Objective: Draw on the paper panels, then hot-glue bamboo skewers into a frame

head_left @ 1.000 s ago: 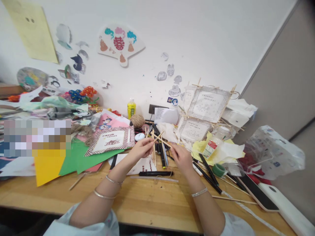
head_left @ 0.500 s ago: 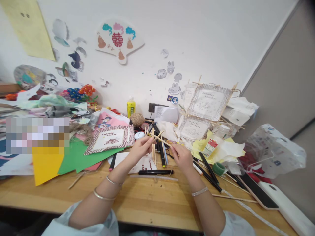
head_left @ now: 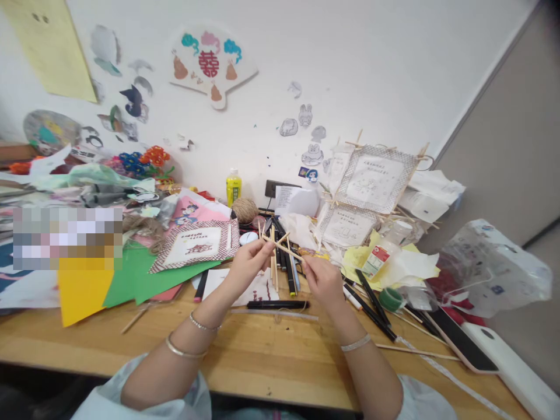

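Observation:
Above the middle of the wooden desk point(head_left: 262, 361) I hold a small bundle of thin wooden sticks point(head_left: 275, 256). My left hand point(head_left: 247, 265) pinches the upright sticks where they cross. My right hand point(head_left: 321, 279) is closed on the right end of one slanting stick that crosses the upright ones. Both wrists wear thin silver bangles. A black marker point(head_left: 277, 304) lies flat on the desk just below my hands, with a thin clear rod in front of it.
Green and yellow paper sheets point(head_left: 131, 280) and a patterned card lie at left. A twine ball point(head_left: 245, 210) and a yellow bottle point(head_left: 233, 186) stand by the wall. Stick-framed paper panels point(head_left: 371, 186), more black pens, green tape point(head_left: 391, 298) and a plastic bag point(head_left: 490, 268) crowd the right.
My hands and the sticks have stayed nearly in place, only shifting slightly. The view has drifted a little.

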Available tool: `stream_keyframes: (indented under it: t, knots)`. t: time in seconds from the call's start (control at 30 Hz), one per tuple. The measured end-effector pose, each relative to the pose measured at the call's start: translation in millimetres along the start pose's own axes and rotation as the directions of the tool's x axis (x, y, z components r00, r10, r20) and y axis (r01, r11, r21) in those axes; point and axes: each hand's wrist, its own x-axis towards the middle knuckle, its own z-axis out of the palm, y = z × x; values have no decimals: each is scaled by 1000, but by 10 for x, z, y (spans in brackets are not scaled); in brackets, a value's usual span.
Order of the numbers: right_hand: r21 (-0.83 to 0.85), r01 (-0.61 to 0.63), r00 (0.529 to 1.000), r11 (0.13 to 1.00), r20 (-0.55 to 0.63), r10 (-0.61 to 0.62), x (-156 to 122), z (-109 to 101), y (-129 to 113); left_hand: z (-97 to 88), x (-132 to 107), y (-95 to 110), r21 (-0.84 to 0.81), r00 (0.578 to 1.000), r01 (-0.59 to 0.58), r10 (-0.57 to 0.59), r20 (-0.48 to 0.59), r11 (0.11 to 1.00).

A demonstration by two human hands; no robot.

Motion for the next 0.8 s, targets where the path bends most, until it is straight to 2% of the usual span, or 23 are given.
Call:
stream_keyframes:
  t: [0.63,0.8]
  knots:
    - [-21,24,999,999,-24,-24,9,-14,-35,15,-17,48,53,998,-37,40,-46,998]
    - [-19,22,999,1000,-26,-22,1,-4,-27,24,-9,46,6,1000,-17,17,-16,1000]
